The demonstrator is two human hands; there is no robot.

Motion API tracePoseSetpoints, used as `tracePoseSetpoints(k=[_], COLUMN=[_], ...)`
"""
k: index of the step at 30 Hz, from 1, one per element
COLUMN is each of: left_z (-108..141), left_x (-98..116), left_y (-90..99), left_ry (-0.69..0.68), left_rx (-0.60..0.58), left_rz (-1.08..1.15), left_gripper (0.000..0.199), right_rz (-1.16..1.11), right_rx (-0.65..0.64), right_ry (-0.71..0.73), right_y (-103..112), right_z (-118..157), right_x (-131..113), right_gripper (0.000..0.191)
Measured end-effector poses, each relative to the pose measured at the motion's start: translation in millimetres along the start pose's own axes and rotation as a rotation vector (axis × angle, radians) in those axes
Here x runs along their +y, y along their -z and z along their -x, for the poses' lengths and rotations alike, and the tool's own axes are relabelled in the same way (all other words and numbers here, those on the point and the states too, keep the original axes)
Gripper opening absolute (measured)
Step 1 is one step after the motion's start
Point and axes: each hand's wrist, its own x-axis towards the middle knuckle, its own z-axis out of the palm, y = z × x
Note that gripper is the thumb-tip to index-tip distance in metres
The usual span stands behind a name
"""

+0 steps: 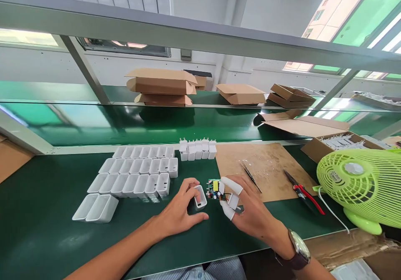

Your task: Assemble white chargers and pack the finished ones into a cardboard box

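Seen from the wearer's side, with 12 o'clock pointing away, the white case (205,203) at the dial's centre sits just above the counter's (140,246) near edge. The left hand (177,211) comes in from 8 o'clock, its fingers curled about the case with one fingertip over the opening and the thumb standing free; whether they grip it, I cannot tell. At 3 o'clock, near the case but apart from it, the right hand (255,213) pinches a circuit board (214,189) between white-covered fingers (231,185), a white block (233,200) beside it. Rows of open white cases (134,173) stand at 10 o'clock, white plug units (198,150) at 12, tweezers (251,177) on a brown board (269,161) at 2, and red-handled pliers (303,191) at 3, before a green fan (354,188).
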Motion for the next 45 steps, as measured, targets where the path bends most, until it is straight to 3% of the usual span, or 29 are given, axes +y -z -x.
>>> tracePoseSetpoints(k=[3,5,8,18,33,45], left_z=[1.1,3.3,7.9,7.8,6.8,7.7], left_x=[-7.0,-12.3,-17.6,-12.7,-14.3,-15.6], left_y=[-11.3,-15.0,-14.9,-7.2,-5.3,-6.6], left_ry=[0.043,0.046,-0.006,-0.232,-0.269,-0.247], left_rx=[0.111,0.125,0.142,0.210,0.227,0.249], left_rz=[0.060,0.076,0.041,-0.170,-0.210,-0.186], left_gripper=[0.051,0.068,0.078,0.078,0.075,0.077], right_rz=[-0.054,-0.035,0.089,0.205,0.205,0.169], right_rx=[-0.034,-0.055,-0.077,-0.111,-0.122,-0.190], right_ry=[0.037,0.068,0.143,0.204,0.209,0.165], right_y=[-8.0,-13.4,-18.2,-16.5,-26.1,-23.0], right_z=[-3.7,-3.3,-1.4,-7.8,-6.7,-10.3], right_x=[-7.7,-11.2,-13.9,-24.6,-24.3,-24.9], right_gripper=[0.062,0.061,0.064,0.057,0.037,0.051])
